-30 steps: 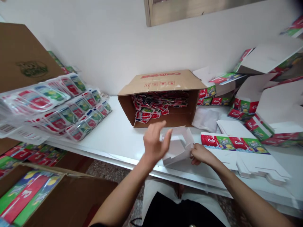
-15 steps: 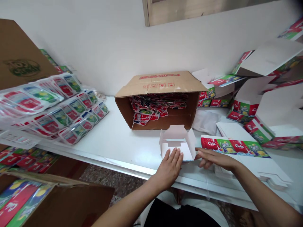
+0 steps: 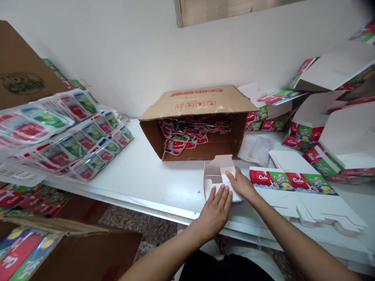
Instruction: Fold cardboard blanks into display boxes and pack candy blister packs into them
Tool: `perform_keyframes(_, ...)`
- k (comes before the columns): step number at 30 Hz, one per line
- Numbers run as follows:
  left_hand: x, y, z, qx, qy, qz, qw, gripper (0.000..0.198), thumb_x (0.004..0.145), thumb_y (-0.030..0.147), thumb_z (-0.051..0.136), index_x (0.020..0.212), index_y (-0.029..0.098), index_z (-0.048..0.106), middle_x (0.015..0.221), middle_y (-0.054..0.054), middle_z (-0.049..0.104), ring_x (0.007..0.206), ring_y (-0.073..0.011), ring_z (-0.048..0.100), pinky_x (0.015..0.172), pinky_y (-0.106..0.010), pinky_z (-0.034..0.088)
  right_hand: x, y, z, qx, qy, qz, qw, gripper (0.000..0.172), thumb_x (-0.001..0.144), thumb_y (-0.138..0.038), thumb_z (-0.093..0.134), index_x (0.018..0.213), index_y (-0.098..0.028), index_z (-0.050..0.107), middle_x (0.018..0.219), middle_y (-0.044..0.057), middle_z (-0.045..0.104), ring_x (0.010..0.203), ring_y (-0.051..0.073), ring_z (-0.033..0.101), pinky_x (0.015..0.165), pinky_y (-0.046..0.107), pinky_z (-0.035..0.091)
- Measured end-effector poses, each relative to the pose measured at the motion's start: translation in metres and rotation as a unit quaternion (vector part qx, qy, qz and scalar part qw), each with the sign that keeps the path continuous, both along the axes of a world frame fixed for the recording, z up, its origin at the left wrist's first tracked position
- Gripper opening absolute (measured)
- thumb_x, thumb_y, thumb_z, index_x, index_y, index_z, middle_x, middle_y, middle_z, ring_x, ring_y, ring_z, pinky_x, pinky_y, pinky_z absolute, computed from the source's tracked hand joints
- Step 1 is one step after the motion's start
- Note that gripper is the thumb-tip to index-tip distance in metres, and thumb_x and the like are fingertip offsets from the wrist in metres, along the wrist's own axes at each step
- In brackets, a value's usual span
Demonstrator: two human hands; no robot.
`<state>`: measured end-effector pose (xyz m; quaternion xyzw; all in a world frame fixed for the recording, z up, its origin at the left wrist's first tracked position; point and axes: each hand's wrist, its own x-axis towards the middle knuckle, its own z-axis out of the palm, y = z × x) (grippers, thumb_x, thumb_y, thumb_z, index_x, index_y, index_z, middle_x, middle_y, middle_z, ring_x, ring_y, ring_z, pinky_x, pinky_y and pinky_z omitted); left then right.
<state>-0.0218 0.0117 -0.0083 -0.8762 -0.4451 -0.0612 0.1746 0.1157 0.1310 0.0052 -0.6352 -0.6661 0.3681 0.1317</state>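
A small carton (image 3: pixel 215 167), white inside and partly folded, stands near the table's front edge. Stretched fingers of my left hand (image 3: pixel 215 210) lie flat on its front flap. At the carton's right side, my right hand (image 3: pixel 241 183) presses a side flap inward, thumb apart from the fingers. A back flap still stands upright. Flat unfolded cartons (image 3: pixel 293 181) printed with cola and lemon drinks are stacked to the right. Behind the carton, a brown cardboard box (image 3: pixel 202 99) lies on its side with many red and green packets (image 3: pixel 175 145) inside.
Clear-wrapped strips of packets (image 3: pixel 84 134) cover the table's left end. Opened printed cartons (image 3: pixel 304 130) crowd the right, near a whitish plastic bag (image 3: pixel 256 149). Below the table edge at lower left is a brown box (image 3: pixel 96 249) with printed cartons in it.
My right hand has moved from beside the carton onto its right flap, which is now folded inward. My left hand stays on the front flap. The carton has turned slightly.
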Motion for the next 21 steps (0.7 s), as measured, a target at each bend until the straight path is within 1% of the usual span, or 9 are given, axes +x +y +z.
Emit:
perform_keyframes(5, 0.001, -0.001, -0.007, 0.02, -0.008, 0.007, 1.0, 0.046, 0.096, 0.017, 0.03, 0.139, 0.002, 0.037, 0.145, -0.019, 0.042, 0.136, -0.0302, 0.037, 0.111, -0.046, 0.026, -0.008, -0.001, 0.005, 0.028, -0.077, -0.004, 0.997, 0.067, 0.094, -0.043, 0.037, 0.146, -0.002, 0.023, 0.13, 0.028, 0.052, 0.117, 0.035, 0.055, 0.095, 0.043, 0.039)
perform_keyframes(8, 0.001, -0.001, -0.009, 0.04, -0.012, 0.009, 0.999, 0.045, 0.096, 0.017, 0.031, 0.137, 0.003, 0.041, 0.141, -0.017, 0.048, 0.133, -0.0299, 0.041, 0.111, -0.045, 0.027, -0.012, -0.002, 0.008, 0.052, -0.125, 0.006, 0.991, 0.068, 0.094, -0.04, 0.036, 0.149, -0.006, 0.015, 0.135, 0.027, 0.048, 0.114, 0.035, 0.056, 0.092, 0.042, 0.04)
perform_keyframes(10, 0.001, -0.001, -0.008, 0.047, -0.016, 0.006, 0.999, 0.044, 0.096, 0.018, 0.032, 0.137, 0.004, 0.042, 0.141, -0.016, 0.048, 0.132, -0.0295, 0.042, 0.111, -0.045, 0.026, -0.012, -0.004, 0.009, 0.059, -0.147, 0.03, 0.987, 0.068, 0.094, -0.038, 0.035, 0.15, -0.007, 0.01, 0.134, 0.026, 0.049, 0.11, 0.034, 0.059, 0.088, 0.041, 0.042)
perform_keyframes(13, 0.001, -0.006, -0.003, 0.057, -0.045, -0.003, 0.997, 0.042, 0.095, 0.017, 0.036, 0.136, 0.008, 0.044, 0.142, -0.014, 0.048, 0.134, -0.0295, 0.039, 0.112, -0.05, 0.024, -0.004, -0.007, 0.007, 0.055, -0.11, 0.071, 0.99, 0.066, 0.094, -0.038, 0.034, 0.149, -0.008, 0.012, 0.132, 0.024, 0.051, 0.109, 0.032, 0.059, 0.086, 0.039, 0.043)
perform_keyframes(16, -0.002, -0.016, 0.001, 0.097, -0.166, -0.023, 0.981, 0.038, 0.092, 0.017, 0.044, 0.13, 0.015, 0.05, 0.135, -0.013, 0.055, 0.132, -0.0272, 0.042, 0.112, -0.051, 0.025, 0.006, -0.01, 0.002, 0.058, -0.055, 0.071, 0.994, 0.063, 0.093, -0.039, 0.036, 0.147, -0.012, 0.018, 0.132, 0.019, 0.054, 0.108, 0.029, 0.06, 0.084, 0.034, 0.044)
perform_keyframes(18, -0.008, -0.019, 0.003, 0.15, -0.307, -0.004, 0.94, 0.038, 0.089, 0.02, 0.05, 0.127, 0.021, 0.049, 0.127, -0.012, 0.059, 0.126, -0.0253, 0.047, 0.11, -0.052, 0.029, 0.011, -0.012, -0.002, 0.052, -0.044, 0.056, 0.996, 0.063, 0.093, -0.042, 0.037, 0.146, -0.012, 0.021, 0.127, 0.018, 0.058, 0.105, 0.028, 0.062, 0.081, 0.033, 0.045)
perform_keyframes(19, -0.013, -0.018, 0.005, 0.168, -0.389, 0.042, 0.905, 0.04, 0.088, 0.022, 0.052, 0.128, 0.023, 0.047, 0.125, -0.011, 0.058, 0.124, -0.0248, 0.048, 0.109, -0.051, 0.031, 0.013, -0.013, -0.003, 0.047, -0.045, 0.052, 0.997, 0.063, 0.092, -0.043, 0.038, 0.145, -0.013, 0.022, 0.124, 0.017, 0.06, 0.103, 0.028, 0.063, 0.08, 0.033, 0.045)
perform_keyframes(20, -0.019, -0.014, 0.006, 0.166, -0.471, 0.112, 0.859, 0.041, 0.089, 0.025, 0.053, 0.128, 0.023, 0.046, 0.125, -0.012, 0.057, 0.123, -0.0249, 0.049, 0.107, -0.051, 0.033, 0.013, -0.014, -0.003, 0.044, -0.048, 0.049, 0.997, 0.064, 0.092, -0.045, 0.038, 0.145, -0.013, 0.022, 0.122, 0.016, 0.061, 0.101, 0.029, 0.063, 0.079, 0.033, 0.045)
perform_keyframes(21, -0.025, -0.008, 0.008, 0.138, -0.545, 0.192, 0.804, 0.041, 0.089, 0.029, 0.053, 0.129, 0.022, 0.045, 0.126, -0.013, 0.056, 0.123, -0.0254, 0.049, 0.105, -0.049, 0.035, 0.013, -0.015, -0.004, 0.043, -0.053, 0.048, 0.996, 0.064, 0.092, -0.046, 0.038, 0.145, -0.014, 0.023, 0.12, 0.016, 0.062, 0.1, 0.029, 0.064, 0.078, 0.033, 0.045)
